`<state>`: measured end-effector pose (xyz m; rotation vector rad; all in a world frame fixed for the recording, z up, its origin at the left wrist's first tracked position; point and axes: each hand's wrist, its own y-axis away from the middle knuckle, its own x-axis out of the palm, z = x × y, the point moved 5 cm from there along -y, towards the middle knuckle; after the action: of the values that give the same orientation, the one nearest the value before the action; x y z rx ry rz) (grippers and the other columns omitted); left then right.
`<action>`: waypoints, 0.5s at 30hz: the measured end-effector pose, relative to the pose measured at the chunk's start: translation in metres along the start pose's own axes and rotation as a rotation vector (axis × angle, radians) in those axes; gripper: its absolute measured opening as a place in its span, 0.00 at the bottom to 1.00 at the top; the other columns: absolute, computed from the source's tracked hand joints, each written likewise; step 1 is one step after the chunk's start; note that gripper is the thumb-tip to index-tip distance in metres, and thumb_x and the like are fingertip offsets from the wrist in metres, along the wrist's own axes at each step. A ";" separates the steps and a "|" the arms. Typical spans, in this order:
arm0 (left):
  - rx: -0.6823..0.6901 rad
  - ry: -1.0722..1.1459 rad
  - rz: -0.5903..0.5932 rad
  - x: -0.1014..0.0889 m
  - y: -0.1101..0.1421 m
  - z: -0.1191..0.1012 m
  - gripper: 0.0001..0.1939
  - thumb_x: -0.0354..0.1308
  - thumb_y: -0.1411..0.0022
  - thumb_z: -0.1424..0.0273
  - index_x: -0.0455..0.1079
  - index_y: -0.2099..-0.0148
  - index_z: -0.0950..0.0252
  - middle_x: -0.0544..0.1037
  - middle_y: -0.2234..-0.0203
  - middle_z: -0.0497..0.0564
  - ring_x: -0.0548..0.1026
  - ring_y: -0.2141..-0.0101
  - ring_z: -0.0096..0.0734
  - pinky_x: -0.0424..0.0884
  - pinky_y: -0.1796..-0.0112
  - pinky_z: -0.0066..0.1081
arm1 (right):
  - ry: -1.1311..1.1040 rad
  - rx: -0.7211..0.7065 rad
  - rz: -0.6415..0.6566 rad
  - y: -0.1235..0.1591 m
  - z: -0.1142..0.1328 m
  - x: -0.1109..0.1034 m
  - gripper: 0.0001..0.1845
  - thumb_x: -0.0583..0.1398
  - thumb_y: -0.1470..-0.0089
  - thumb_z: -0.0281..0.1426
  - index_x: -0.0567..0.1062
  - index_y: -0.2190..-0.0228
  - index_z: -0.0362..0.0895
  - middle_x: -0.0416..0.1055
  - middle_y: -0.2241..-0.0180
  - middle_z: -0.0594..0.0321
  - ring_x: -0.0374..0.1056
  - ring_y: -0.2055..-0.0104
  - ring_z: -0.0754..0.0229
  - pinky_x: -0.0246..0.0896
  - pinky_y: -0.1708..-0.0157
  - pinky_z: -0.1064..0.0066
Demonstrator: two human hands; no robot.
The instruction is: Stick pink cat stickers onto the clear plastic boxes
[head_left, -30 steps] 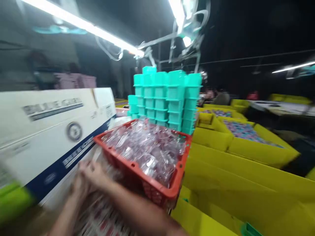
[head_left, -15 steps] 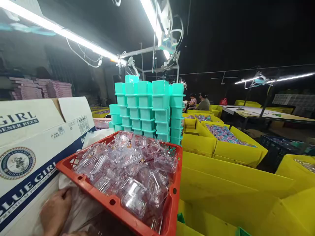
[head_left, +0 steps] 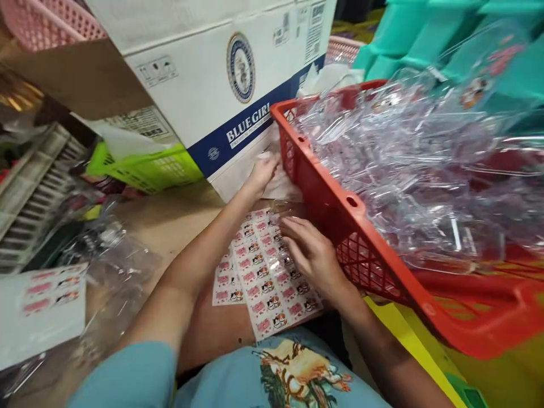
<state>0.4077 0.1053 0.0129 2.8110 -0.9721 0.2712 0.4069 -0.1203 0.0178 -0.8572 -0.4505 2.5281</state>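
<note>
Pink-printed sheets [head_left: 263, 277] have come back into view below our right hand [head_left: 313, 255] as our gaze swung down, so the work at hand is now in plain sight. That hand bends loosely over them while our left hand [head_left: 264, 173] curls at the white bag [head_left: 287, 182] beside the crate [head_left: 317, 198]; whether either grip holds anything, we cannot tell.

Left hand [head_left: 262, 174] touches white film [head_left: 285, 184] beside the left edge of the red basket [head_left: 329, 174]; right hand [head_left: 313, 254] is positioned over sticker sheets [head_left: 264, 286].
</note>
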 end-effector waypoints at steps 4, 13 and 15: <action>0.123 -0.361 -0.004 -0.056 0.118 0.008 0.12 0.64 0.40 0.66 0.79 0.56 0.66 0.82 0.59 0.55 0.78 0.57 0.37 0.72 0.53 0.34 | 0.169 0.021 0.139 0.023 -0.017 0.008 0.21 0.52 0.34 0.28 0.69 0.41 0.46 0.69 0.42 0.52 0.65 0.39 0.52 0.62 0.39 0.54; 0.336 -0.724 -0.305 -0.107 0.251 0.029 0.10 0.57 0.34 0.69 0.78 0.55 0.65 0.79 0.59 0.54 0.77 0.57 0.34 0.74 0.54 0.32 | 0.380 -0.100 0.574 0.055 -0.011 0.028 0.33 0.58 0.38 0.42 0.60 0.35 0.47 0.55 0.33 0.48 0.49 0.30 0.41 0.48 0.37 0.35; 0.400 -0.839 -0.382 -0.125 0.286 0.011 0.11 0.55 0.33 0.70 0.77 0.52 0.62 0.79 0.57 0.54 0.77 0.55 0.35 0.73 0.51 0.35 | 0.382 -0.209 0.727 0.082 -0.007 0.033 0.42 0.61 0.42 0.46 0.53 0.32 0.51 0.50 0.31 0.49 0.43 0.29 0.37 0.45 0.41 0.28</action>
<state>0.1344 -0.0446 -0.0002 3.4458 -0.4662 -0.9233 0.3638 -0.1730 -0.0387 -1.8136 -0.3130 2.8527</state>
